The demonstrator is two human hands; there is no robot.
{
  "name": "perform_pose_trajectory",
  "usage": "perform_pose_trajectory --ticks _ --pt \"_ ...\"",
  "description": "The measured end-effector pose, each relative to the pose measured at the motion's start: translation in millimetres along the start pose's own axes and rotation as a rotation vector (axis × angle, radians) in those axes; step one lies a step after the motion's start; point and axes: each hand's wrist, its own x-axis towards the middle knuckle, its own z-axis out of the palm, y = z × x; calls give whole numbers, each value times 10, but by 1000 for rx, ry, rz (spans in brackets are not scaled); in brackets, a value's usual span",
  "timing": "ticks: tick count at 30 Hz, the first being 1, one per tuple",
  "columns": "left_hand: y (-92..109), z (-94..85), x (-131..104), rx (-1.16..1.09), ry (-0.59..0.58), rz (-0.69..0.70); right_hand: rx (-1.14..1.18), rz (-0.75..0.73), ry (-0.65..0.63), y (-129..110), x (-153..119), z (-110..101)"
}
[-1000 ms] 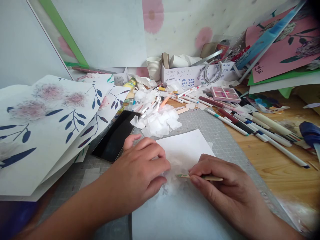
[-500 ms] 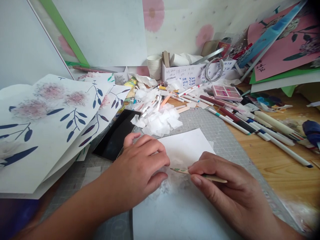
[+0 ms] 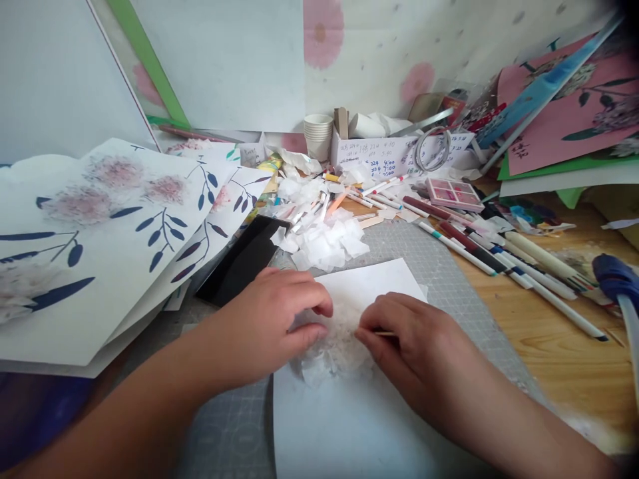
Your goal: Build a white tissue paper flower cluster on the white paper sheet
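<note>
A sheet of white paper point(image 3: 344, 432) lies on the grey cutting mat, with a tuft of crumpled white tissue point(image 3: 337, 349) on its middle. My left hand point(image 3: 279, 326) hovers at the tuft's left side, thumb and fingers curved and apart, nothing visible between them. At the tuft's right edge, my right hand point(image 3: 414, 352) pinches a thin wooden stick point(image 3: 387, 333). Only a short length of the stick shows; its tip is hidden by the fingers. Behind the sheet is a pile of white tissue pieces point(image 3: 324, 243).
A black phone-like slab point(image 3: 239, 259) lies left of the tissue pile. Flower-decorated sheets point(image 3: 124, 266) stand at the left. Several markers point(image 3: 459, 246) spread over the right side of the grey cutting mat point(image 3: 449, 286) and wooden table. Paper cups point(image 3: 318, 136) stand at the back.
My right hand has moved left and turned, bringing the stick to the tuft and hiding most of it. My left hand has drawn slightly back, its thumb and fingers spread. The view has shifted a little.
</note>
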Motion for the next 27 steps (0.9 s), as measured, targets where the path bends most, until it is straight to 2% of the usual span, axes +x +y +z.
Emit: perform_pose_trajectory --ticks 4,6,9,12,15,18,23,25,27 --pt "-11 18 17 -61 -30 -50 163 141 8 71 16 6" --pt "-25 33 26 -64 -33 -64 344 249 100 170 -45 28" --pt "-46 37 37 -51 -18 -98 620 361 308 340 -168 61" --pt "-55 31 43 -57 -12 -145 768 404 351 446 -260 89" --pt "-66 51 49 -101 -41 -155 762 379 311 434 -293 102" --pt "-93 103 62 -113 -50 -127 671 324 281 322 -285 99" --pt "-157 139 102 -67 13 -110 442 227 205 152 -283 119" --pt "-170 102 111 -53 58 -129 436 249 275 159 -310 141" --pt "-155 54 94 -36 115 -152 530 313 418 205 -340 162"
